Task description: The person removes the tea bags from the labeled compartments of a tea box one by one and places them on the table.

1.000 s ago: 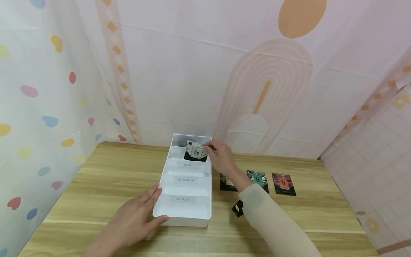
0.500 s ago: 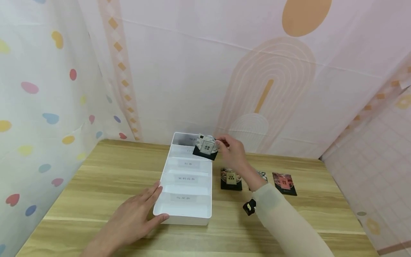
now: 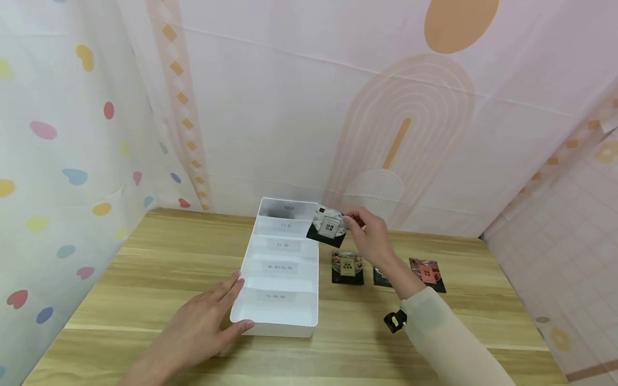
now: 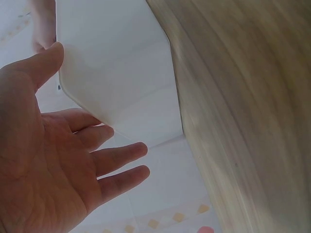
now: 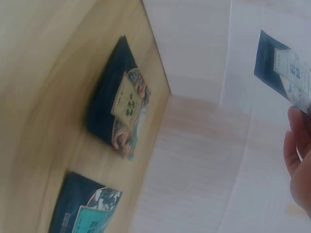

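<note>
My right hand (image 3: pixel 372 238) pinches a white-and-black tea bag packet (image 3: pixel 329 228) by its right edge, between thumb and fingers. The packet hangs in the air over the right rim of a long white divided box (image 3: pixel 285 331), label side up. In the right wrist view, the same packet (image 5: pixel 265 60) sticks out from the fingertips. My left hand (image 3: pixel 203 324) rests against the box's near left corner, its thumb at the front wall. Straight, spread fingers (image 4: pixel 121 158) lie along the box's side in the left wrist view.
Right of the box lie a yellow-labelled packet (image 3: pixel 347 268), a teal-labelled packet (image 5: pixel 92 213) partly covered by the right arm in the head view, and a red-labelled packet (image 3: pixel 427 274). Labelled dividers split the box into several compartments. A patterned curtain (image 3: pixel 270 118) hangs behind the table.
My right hand has moved the white-and-black packet rightward, from above the box's rear compartments to its right rim. The yellow-labelled packet has come into full view. My left hand has stayed put.
</note>
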Demonstrator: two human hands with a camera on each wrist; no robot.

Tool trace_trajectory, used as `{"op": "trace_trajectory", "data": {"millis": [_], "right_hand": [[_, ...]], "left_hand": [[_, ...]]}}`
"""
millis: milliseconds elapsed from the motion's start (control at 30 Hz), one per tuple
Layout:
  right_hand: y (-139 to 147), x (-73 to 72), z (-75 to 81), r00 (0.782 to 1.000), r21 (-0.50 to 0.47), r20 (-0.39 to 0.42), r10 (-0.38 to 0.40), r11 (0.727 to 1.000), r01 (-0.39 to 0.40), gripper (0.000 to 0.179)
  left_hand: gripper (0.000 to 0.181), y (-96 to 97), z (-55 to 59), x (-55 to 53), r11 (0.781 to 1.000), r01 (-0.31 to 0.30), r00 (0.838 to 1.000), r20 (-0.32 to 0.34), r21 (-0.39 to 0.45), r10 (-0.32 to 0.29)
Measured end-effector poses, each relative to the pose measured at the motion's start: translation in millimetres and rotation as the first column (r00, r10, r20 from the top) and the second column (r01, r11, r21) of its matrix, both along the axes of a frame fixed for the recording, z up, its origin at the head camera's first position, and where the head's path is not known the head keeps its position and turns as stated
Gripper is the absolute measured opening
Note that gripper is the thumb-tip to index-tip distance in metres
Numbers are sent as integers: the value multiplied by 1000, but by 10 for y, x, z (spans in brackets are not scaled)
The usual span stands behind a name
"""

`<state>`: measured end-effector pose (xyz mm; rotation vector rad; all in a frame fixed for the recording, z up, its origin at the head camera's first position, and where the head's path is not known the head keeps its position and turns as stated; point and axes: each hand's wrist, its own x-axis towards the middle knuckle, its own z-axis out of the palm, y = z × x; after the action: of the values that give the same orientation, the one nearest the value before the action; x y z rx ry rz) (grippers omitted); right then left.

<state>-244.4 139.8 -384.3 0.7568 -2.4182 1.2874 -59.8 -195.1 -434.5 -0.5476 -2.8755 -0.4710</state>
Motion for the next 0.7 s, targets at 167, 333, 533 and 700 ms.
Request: {"op": "trace_trajectory", "data": {"millis": [167, 333, 533, 700], "right_hand": [[81, 65, -27, 1000, -11, 27, -10, 1000, 10, 8], [158, 157, -80, 999, 9, 44, -26, 1000, 25, 9], [242, 230, -154, 1000, 14, -6, -10, 1000, 10, 9], [312, 281, -186, 998, 6, -57, -16, 1000, 17, 7]], "left_hand": [[81, 2, -8, -8, 1000, 6, 1000, -8, -2, -6], [80, 5, -6, -12, 1000, 10, 1000, -9, -6, -10], [80, 2, -12, -16, 1000, 8, 1000, -5, -3, -8], [80, 1, -14, -17, 1000, 7, 1000, -11, -3, -7]]}}
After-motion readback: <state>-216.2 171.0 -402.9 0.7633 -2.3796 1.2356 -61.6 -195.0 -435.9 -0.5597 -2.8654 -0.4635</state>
